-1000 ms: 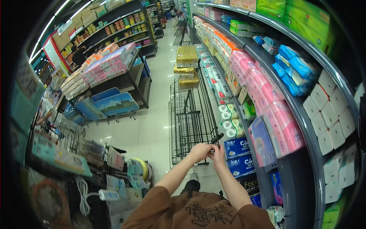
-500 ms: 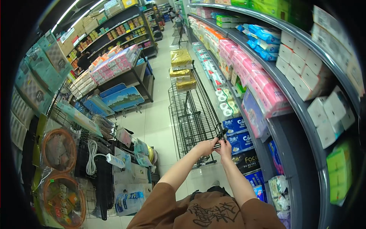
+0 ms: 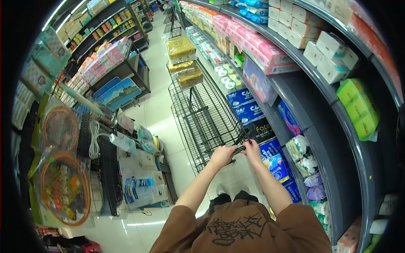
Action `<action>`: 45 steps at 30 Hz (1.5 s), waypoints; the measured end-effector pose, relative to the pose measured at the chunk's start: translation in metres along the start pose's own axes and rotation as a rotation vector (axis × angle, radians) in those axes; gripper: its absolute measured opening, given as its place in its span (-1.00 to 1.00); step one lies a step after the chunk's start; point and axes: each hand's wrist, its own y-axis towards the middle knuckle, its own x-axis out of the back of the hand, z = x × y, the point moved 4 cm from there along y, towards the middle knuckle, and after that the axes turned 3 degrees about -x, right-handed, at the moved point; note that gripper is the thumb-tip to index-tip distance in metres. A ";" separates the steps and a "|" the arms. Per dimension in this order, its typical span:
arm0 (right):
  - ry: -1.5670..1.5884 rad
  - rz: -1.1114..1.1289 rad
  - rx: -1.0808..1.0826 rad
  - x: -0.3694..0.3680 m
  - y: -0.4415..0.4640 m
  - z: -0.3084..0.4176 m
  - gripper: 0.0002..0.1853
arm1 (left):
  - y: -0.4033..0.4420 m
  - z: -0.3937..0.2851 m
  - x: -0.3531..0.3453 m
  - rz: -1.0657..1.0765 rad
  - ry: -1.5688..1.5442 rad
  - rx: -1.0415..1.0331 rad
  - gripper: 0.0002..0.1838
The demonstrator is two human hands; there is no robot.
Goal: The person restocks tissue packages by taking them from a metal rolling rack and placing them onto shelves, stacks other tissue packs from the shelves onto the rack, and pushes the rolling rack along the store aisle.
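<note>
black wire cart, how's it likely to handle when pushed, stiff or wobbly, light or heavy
The black wire cart will probably feel fairly stiff, as its sides look like a rigid grid. It is likely light for its size, being mostly open wire. The gold packs at its far end may shift if it stops sharply.

My left hand (image 3: 223,156) and my right hand (image 3: 252,151) are close together, and both hold the near end of a black wire cart (image 3: 184,141). Shiny gold packs (image 3: 181,48) are at the far end of the cart. On my right, big shelves (image 3: 306,63) hold pink packs (image 3: 257,42) and a bright green pack (image 3: 358,109). Blue packs (image 3: 249,113) are low down, near my right hand. On my left, I see a curled white cord (image 3: 93,141). My brown shirt (image 3: 236,230) has dark squiggly writing.
</note>
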 end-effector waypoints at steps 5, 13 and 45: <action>-0.151 0.006 0.004 0.056 -0.040 -0.024 -0.67 | -0.034 -0.062 -0.029 -0.047 -0.028 -0.019 -0.83; -0.069 0.074 -0.085 0.145 -0.122 -0.046 -0.66 | -0.082 -0.164 -0.082 -0.073 -0.029 -0.033 -0.84; 0.125 -0.626 0.078 0.301 -0.323 -0.173 -0.30 | -0.342 -0.157 -0.132 0.309 -0.658 -0.156 -0.63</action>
